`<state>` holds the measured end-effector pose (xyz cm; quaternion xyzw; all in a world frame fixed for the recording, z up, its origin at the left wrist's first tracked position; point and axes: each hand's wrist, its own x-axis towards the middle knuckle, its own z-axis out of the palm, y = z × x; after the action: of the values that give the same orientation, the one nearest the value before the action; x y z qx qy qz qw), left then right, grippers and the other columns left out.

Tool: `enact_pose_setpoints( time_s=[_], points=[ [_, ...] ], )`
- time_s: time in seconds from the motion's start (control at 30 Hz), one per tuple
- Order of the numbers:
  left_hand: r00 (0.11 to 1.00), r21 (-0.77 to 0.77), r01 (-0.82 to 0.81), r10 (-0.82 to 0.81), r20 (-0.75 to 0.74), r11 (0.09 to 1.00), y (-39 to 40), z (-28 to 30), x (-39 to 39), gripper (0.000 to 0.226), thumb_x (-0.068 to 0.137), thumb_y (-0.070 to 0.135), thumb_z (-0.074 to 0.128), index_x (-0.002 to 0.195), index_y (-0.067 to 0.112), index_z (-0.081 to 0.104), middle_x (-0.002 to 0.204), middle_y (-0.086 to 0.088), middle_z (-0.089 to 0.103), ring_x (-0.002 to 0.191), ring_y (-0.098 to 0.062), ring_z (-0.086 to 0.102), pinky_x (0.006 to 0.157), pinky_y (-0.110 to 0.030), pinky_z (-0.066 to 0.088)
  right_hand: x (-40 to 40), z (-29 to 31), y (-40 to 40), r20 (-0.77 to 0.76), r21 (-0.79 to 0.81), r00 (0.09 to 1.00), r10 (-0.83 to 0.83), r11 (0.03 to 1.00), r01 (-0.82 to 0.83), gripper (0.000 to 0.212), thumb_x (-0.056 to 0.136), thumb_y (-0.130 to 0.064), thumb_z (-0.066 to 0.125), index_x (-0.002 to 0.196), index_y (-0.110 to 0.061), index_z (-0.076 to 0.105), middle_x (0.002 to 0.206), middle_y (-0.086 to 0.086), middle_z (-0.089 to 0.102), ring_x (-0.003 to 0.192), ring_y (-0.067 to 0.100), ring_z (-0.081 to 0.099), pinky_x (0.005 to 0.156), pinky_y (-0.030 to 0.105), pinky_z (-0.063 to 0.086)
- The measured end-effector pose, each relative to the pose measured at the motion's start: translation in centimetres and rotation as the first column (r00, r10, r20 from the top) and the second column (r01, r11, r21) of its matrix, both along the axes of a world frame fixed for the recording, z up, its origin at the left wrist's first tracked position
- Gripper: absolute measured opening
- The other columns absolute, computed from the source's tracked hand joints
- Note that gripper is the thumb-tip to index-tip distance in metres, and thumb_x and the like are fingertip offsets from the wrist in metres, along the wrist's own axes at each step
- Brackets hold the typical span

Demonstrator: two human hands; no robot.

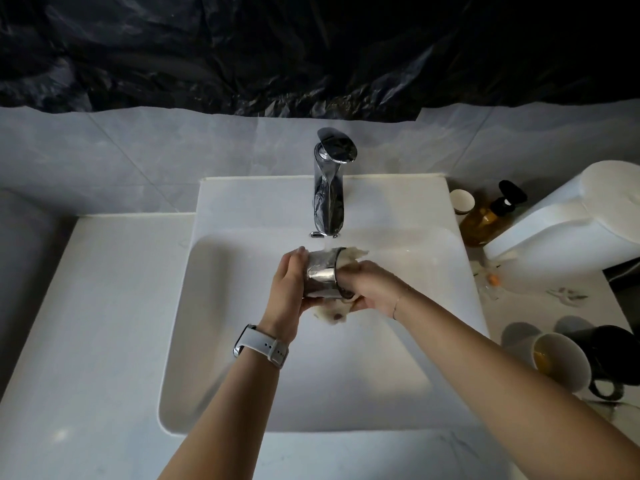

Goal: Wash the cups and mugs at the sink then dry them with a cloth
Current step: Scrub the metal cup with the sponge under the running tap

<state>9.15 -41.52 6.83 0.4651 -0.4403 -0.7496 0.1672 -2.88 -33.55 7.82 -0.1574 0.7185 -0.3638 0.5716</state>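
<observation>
White square sink [221,306] sits under a shiny silver tap [329,188]. Over the bowl, the left hand [289,289] wraps its fingers round a shiny metal cup [322,273] lying sideways. The right hand [375,291] squeezes a soft white cloth [332,315] against the cup's open end.

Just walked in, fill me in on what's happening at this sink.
A person is cleaning a shiny metal cup over the white sink, just below the chrome faucet. The left hand grips the cup on its side, while the right hand works a pale cloth around its open end. On the counter to the right, a white mug with yellowish residue and a black mug wait, beside an amber pump bottle.
</observation>
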Motion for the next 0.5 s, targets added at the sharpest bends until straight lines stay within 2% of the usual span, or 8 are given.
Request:
enact_pose_setpoints(
  time_s=[0.07,0.1,0.17,0.23,0.3,0.37,0.43,0.5],
  points=[
    [1.000,-0.040,-0.001,0.000,-0.022,0.999,0.0,0.0,0.0,0.034,0.100,0.041,0.045,0.112,0.011,0.057,0.095,-0.012,0.067,0.083,-0.027,0.069,0.061,-0.039,0.056,0.0,-0.4,-0.5,0.105,-0.084,0.994,0.001,0.996,0.008,0.029,0.076,-0.018,0.066,0.100,-0.003,0.067,0.083,0.014,0.070,0.067,0.025,0.065,0.064,0.035,0.058],
    [1.000,-0.051,0.006,-0.007,-0.023,0.999,0.1,0.1,0.0,0.033,0.101,0.041,0.045,0.111,0.012,0.057,0.093,-0.010,0.066,0.082,-0.026,0.068,0.063,-0.042,0.057,-0.1,-0.6,-0.7,0.089,-0.091,0.996,-0.025,0.995,0.034,0.024,0.074,-0.014,0.068,0.095,-0.003,0.067,0.079,0.014,0.069,0.066,0.025,0.063,0.061,0.031,0.057],
    [0.999,-0.028,0.038,-0.038,0.004,0.999,-0.1,0.0,0.1,0.032,0.100,0.042,0.045,0.113,0.015,0.058,0.094,-0.007,0.064,0.081,-0.022,0.066,0.067,-0.041,0.058,-0.2,-0.7,-1.0,-0.091,-0.095,0.993,-0.081,0.993,0.073,0.009,0.075,-0.004,0.068,0.082,-0.005,0.063,0.068,0.005,0.058,0.062,0.017,0.053,0.052,0.017,0.045],
    [0.995,0.015,0.070,-0.071,0.068,0.997,-0.5,0.0,0.2,0.038,0.099,0.046,0.043,0.116,0.015,0.058,0.092,-0.007,0.064,0.076,-0.018,0.065,0.057,-0.030,0.054,0.1,-1.0,-1.3,-0.319,-0.136,0.946,-0.059,0.991,0.016,0.017,0.078,0.002,0.063,0.068,-0.009,0.057,0.065,0.000,0.049,0.061,0.011,0.044,0.053,0.021,0.035],
    [0.989,0.074,0.091,-0.099,0.112,0.993,-1.1,0.0,0.4,0.044,0.098,0.049,0.042,0.115,0.013,0.059,0.091,-0.007,0.065,0.074,-0.016,0.064,0.053,-0.025,0.051,0.7,-1.5,-1.1,-0.471,-0.247,0.877,-0.092,0.968,-0.031,0.024,0.074,0.002,0.062,0.061,-0.017,0.054,0.059,-0.006,0.051,0.054,0.005,0.044,0.053,0.023,0.036],
    [0.986,0.164,0.095,-0.115,0.118,0.982,-1.1,0.2,0.5,0.043,0.098,0.048,0.041,0.104,0.013,0.063,0.081,-0.006,0.066,0.068,-0.016,0.063,0.051,-0.023,0.050,1.0,-1.9,-0.9,-0.554,-0.361,0.818,-0.157,0.930,-0.066,0.018,0.072,-0.002,0.065,0.082,-0.016,0.068,0.072,-0.004,0.065,0.067,0.004,0.059,0.064,0.022,0.047],
    [0.992,0.221,0.079,-0.099,0.082,0.972,-0.7,0.3,0.6,0.040,0.100,0.045,0.040,0.090,0.015,0.064,0.071,-0.004,0.066,0.059,-0.014,0.062,0.047,-0.021,0.048,1.1,-2.2,-1.0,-0.539,-0.392,0.825,-0.170,0.917,-0.067,0.040,0.073,0.003,0.060,0.109,-0.013,0.067,0.096,0.001,0.071,0.090,0.014,0.066,0.081,0.030,0.053],
    [0.997,0.229,0.046,-0.059,0.048,0.972,-0.3,-0.1,0.8,0.041,0.101,0.043,0.038,0.086,0.016,0.065,0.065,-0.002,0.067,0.052,-0.012,0.062,0.046,-0.021,0.046,1.1,-2.0,-1.1,-0.255,-0.374,0.949,-0.187,0.924,0.082,0.055,0.068,0.007,0.056,0.119,-0.013,0.061,0.105,0.005,0.068,0.095,0.018,0.063,0.085,0.037,0.052]
  ],
)
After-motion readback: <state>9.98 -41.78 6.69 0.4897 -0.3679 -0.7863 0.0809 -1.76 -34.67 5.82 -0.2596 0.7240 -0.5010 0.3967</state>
